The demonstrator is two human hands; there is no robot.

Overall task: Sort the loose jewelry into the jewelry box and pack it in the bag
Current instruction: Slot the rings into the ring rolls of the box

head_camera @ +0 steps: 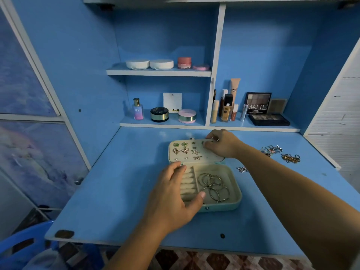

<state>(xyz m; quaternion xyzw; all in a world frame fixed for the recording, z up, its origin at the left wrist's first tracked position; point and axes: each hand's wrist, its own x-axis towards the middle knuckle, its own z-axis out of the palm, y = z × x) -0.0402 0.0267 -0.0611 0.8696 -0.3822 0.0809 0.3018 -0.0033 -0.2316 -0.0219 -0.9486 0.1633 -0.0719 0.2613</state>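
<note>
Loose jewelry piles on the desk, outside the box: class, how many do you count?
3, all right of the box: a silver pile nearest it, a gold chain farthest right, a silver-pink pile beyond the right arm, which may hide more.

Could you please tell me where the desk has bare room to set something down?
Bare: the desk left of the box, from back shelf to front edge. Crowded: right of the box, where chains lie.

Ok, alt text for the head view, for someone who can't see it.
Two hands at an open jewelry box on a blue desk: the left hand rests on its tray, the right hand curls its fingers at the earring-studded lid. Hoops lie in the tray; loose chains lie on the desk to the right.
</note>
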